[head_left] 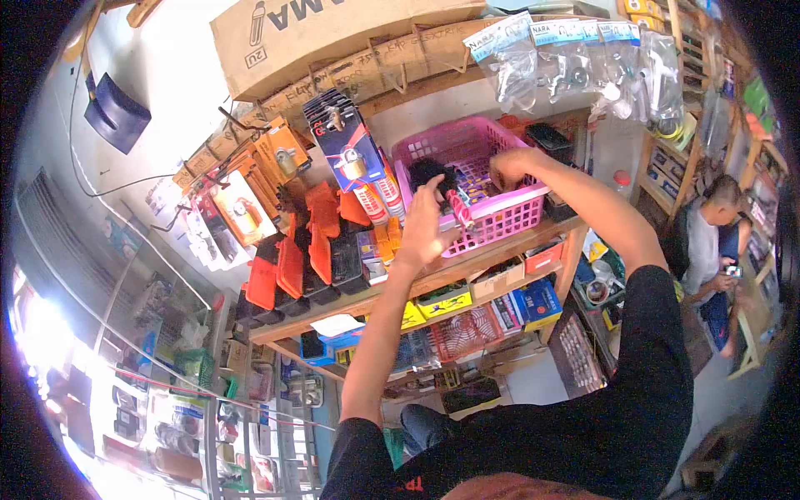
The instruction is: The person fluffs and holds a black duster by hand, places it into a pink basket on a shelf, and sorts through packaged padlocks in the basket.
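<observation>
Head cam, watching from my end: pink basket (pixel 500 228) sits on the wooden tabletop (pixel 492 257), small packets (pixel 477 185) inside. Left hand (pixel 424 225) is at its near-left corner, grip wide, thumb well apart from the fingers, beside a fuzzy black thing (pixel 430 172). Right hand (pixel 512 168) dips in on the right side; I can't tell if that grip's holding anything.

From my far place I count one left hand (pixel 427 232), one right hand (pixel 515 166), one pink basket (pixel 500 223) around the right fingers, three NARA labels (pixel 565 33) beyond them, one other person (pixel 704 237) further right.
</observation>
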Demonstrator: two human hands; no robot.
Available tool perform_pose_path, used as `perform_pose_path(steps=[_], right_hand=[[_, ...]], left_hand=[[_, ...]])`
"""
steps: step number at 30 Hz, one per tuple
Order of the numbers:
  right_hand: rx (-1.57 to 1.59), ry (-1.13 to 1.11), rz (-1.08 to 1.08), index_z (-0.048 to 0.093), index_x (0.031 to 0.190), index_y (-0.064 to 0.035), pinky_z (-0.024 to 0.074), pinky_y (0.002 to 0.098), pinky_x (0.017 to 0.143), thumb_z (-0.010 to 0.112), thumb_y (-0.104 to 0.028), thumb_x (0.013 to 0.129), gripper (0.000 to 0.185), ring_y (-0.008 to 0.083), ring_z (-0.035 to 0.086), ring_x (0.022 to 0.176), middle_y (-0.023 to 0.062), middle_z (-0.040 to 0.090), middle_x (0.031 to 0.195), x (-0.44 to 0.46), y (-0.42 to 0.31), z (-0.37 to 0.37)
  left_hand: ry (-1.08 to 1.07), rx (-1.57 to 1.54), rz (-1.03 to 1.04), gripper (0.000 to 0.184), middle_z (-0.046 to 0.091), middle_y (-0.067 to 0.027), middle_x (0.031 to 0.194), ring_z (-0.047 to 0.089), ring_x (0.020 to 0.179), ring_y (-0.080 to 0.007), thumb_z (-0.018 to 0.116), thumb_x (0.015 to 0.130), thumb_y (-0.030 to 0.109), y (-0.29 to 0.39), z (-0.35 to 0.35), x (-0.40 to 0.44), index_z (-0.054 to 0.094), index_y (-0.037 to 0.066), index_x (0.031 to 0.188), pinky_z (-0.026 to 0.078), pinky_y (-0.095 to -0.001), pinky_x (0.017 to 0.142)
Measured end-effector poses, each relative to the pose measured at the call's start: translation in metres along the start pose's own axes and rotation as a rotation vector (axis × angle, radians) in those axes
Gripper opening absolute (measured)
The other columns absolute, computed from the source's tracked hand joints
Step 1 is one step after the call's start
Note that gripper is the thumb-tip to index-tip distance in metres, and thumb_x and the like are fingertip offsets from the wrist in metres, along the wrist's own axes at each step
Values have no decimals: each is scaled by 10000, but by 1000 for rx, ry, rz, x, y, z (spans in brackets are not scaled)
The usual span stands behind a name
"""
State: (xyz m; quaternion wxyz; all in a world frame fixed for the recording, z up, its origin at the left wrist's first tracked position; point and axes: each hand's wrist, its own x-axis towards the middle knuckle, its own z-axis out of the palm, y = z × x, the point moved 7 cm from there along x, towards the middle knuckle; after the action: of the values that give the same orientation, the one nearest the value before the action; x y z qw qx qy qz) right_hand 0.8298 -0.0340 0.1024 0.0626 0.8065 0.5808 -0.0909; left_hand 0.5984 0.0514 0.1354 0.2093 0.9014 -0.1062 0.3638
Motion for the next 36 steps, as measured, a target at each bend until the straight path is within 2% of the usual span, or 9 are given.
perform_pose_path(steps=[5, 9, 13, 16, 18, 25, 29, 31, 36], right_hand=[[146, 611, -168, 697, 853, -77, 499, 419, 658, 739, -245, 754, 199, 288, 672, 764, 123, 692, 808, -84, -70, -104], [227, 827, -259, 684, 893, -39, 494, 347, 661, 726, -179, 791, 178, 235, 663, 721, 119, 691, 800, -136, -134, -147], [292, 607, -496, 682, 925, -21, 499, 331, 642, 703, -145, 799, 178, 212, 669, 698, 102, 694, 792, -158, -203, -145], [291, 552, -609, 657, 887, -24, 495, 359, 666, 708, -147, 775, 173, 232, 659, 760, 93, 667, 776, -155, -239, -127], [182, 588, -588, 629, 925, -36, 482, 377, 721, 709, -218, 792, 239, 241, 630, 842, 78, 633, 785, -155, -250, -125], [400, 428, -18, 536, 1181, -64, 468, 354, 783, 497, -475, 970, 463, 215, 601, 873, 124, 630, 950, -91, -175, -91], [639, 161, -211, 601, 1152, -21, 475, 347, 835, 354, -599, 976, 653, 194, 595, 867, 75, 670, 944, -1, -119, -15], [717, 292, -196, 618, 1123, -16, 474, 331, 826, 362, -631, 960, 686, 173, 582, 858, 65, 665, 939, -9, -124, -16], [978, 283, -142, 661, 1121, -25, 505, 276, 646, 657, -173, 870, 292, 105, 610, 688, 38, 669, 836, -11, -128, -22]], left_hand=[[245, -492, -58, 856, 448, -121, 1188, 456, 1128, -262, 701, 624, 161, -13, -19, -7, 322, 30, 1380, 327, -377, 1041], [404, -706, -90, 645, 498, -128, 1224, 481, 1169, -259, 586, 842, 330, -3, -35, -13, 351, 24, 1359, 303, -391, 1066], [172, -853, -127, 631, 474, -151, 1302, 468, 1193, -224, 319, 992, 513, 40, -44, -8, 338, 30, 1397, 323, -376, 1043], [57, -823, -297, 755, 592, -107, 1056, 556, 1008, -190, 136, 984, 622, 88, -56, -17, 431, 5, 1306, 380, -351, 985], [-262, -824, -244, 774, 587, -55, 761, 576, 674, -162, 107, 982, 620, 85, -46, -30, 511, -10, 1177, 464, -319, 815], [-21, -1285, -545, 862, 513, -47, 713, 543, 565, -164, 152, 899, 731, 49, -59, -109, 478, 2, 1224, 485, -287, 584], [231, -1406, -646, 940, 481, -53, 677, 511, 528, -196, 156, 854, 791, 39, -72, -179, 498, -19, 1186, 472, -332, 514], [319, -1538, -731, 858, 488, -57, 669, 507, 521, -207, 182, 878, 773, 20, -51, -226, 532, 29, 1122, 459, -362, 504], [532, -1485, -1149, 782, 556, -58, 719, 516, 631, -213, 308, 878, 763, 13, 4, -326, 590, 72, 1111, 432, -353, 609]])
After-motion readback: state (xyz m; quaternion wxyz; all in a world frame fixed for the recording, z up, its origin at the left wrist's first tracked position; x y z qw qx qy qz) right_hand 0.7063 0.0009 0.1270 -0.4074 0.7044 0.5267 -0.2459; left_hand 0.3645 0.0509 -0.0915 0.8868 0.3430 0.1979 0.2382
